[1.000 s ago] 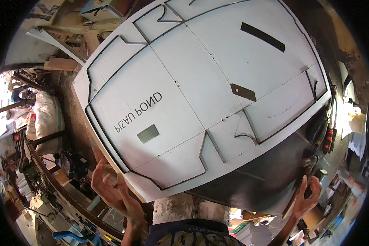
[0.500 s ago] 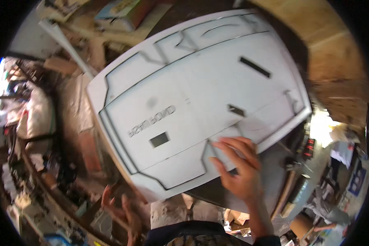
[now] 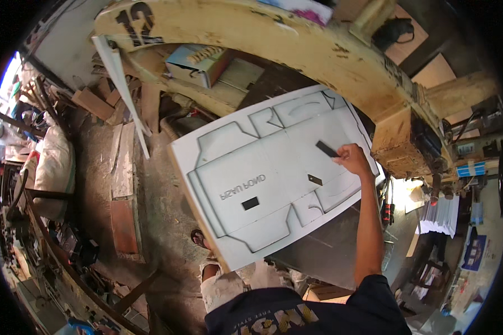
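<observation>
A large white flat board (image 3: 285, 156) with a brown edge lies tilted across a dark surface in front of me. Dark lines on it trace the outline of an unfolded box, with lettering inside. My right hand (image 3: 355, 160) reaches over its right part, fingers pinched at the near end of a narrow black strip (image 3: 326, 148). The strip looks flat on the board; whether it is lifted at all cannot be seen. Two smaller pieces sit on the board: a black rectangle (image 3: 250, 203) and a dark piece with a light spot (image 3: 314, 180). My left hand is out of view.
A heavy cream machine frame (image 3: 296, 47) arches over the board's far side. Beyond the board sits a small blue-and-tan box (image 3: 198, 65). A white bar (image 3: 117, 84) leans at the far left, near wooden planks (image 3: 123, 184). Stacked white sheets (image 3: 439, 215) are at the right.
My right hand has moved up and right from the board's near edge to the black strip. My left hand has left the view. The view has shifted, showing the machine frame.
</observation>
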Demonstrator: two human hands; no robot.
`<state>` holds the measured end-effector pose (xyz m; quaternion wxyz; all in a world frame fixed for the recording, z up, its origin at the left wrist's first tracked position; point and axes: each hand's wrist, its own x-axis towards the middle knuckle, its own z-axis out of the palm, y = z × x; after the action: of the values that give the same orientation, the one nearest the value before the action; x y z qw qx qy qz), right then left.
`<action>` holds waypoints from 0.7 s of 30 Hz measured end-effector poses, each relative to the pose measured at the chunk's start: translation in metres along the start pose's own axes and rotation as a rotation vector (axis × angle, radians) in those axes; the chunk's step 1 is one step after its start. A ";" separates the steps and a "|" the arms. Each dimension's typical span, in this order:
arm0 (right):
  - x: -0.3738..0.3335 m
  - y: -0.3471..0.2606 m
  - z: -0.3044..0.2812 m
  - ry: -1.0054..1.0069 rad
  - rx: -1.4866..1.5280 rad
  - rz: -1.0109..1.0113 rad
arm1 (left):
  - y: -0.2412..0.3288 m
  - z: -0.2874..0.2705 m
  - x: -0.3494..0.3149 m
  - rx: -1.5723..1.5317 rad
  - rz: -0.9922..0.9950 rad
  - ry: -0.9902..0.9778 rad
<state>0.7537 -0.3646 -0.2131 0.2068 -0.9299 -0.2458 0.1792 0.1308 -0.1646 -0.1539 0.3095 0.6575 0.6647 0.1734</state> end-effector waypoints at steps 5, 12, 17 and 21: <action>-0.034 -0.049 0.052 0.638 -0.072 -0.307 | -0.033 -0.048 0.031 0.031 -0.132 -0.215; -0.085 -0.424 0.166 0.046 0.401 -1.023 | -0.101 -0.176 0.094 -0.038 -0.361 -0.298; -0.113 -0.547 0.287 -0.263 0.430 -1.136 | 0.032 -0.257 0.117 -0.073 0.099 0.001; -0.096 -0.597 0.340 -0.541 0.219 -1.141 | 0.026 -0.321 0.139 -0.084 0.406 0.220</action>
<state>0.2987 0.1588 -0.1981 0.2943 -0.5482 -0.7259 0.2933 -0.0462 0.0307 0.0773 0.2211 0.7414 0.5407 0.3304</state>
